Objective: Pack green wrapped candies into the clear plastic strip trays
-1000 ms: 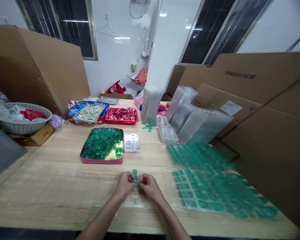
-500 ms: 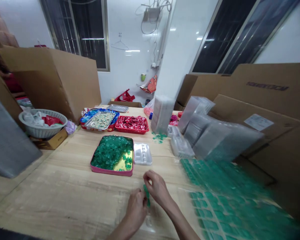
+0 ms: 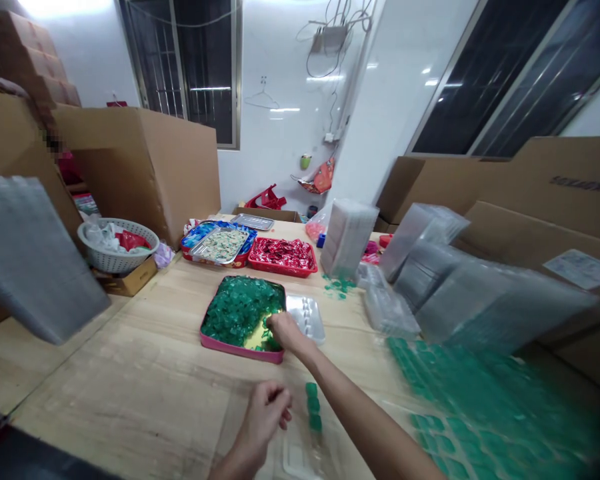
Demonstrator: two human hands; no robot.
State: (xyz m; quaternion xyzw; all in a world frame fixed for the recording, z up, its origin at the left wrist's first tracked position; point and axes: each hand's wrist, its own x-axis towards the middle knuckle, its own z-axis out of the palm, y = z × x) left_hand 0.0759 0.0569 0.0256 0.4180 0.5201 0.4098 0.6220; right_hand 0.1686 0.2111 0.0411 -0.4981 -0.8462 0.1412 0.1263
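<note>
My right hand (image 3: 286, 331) reaches into the pink-rimmed tray (image 3: 240, 351), its fingertips pinched at small shiny green pieces on the gold bottom. A heap of these green pieces (image 3: 243, 307) fills the tray's left and back. My left hand (image 3: 267, 412) is curled over the table close to me; whatever is inside its fingers is hidden. Just right of it, a short column of green pieces (image 3: 313, 407) sits in a clear plastic mould tray (image 3: 296, 460). Behind my right hand lies a clear tray with white spots (image 3: 314, 319).
Clear trays filled with green pieces (image 3: 460, 380) spread over the right side, blurred. Stacks of clear trays (image 3: 350, 237) stand behind them. A red basket of red wrappers (image 3: 284, 256), a metal tray of pale pieces (image 3: 220, 245) and a white colander (image 3: 117, 247) stand farther back.
My right hand has gone from beside my left hand forward into the pink-rimmed tray. My left hand has drawn slightly away from the green column, which now shows. The view has swung left.
</note>
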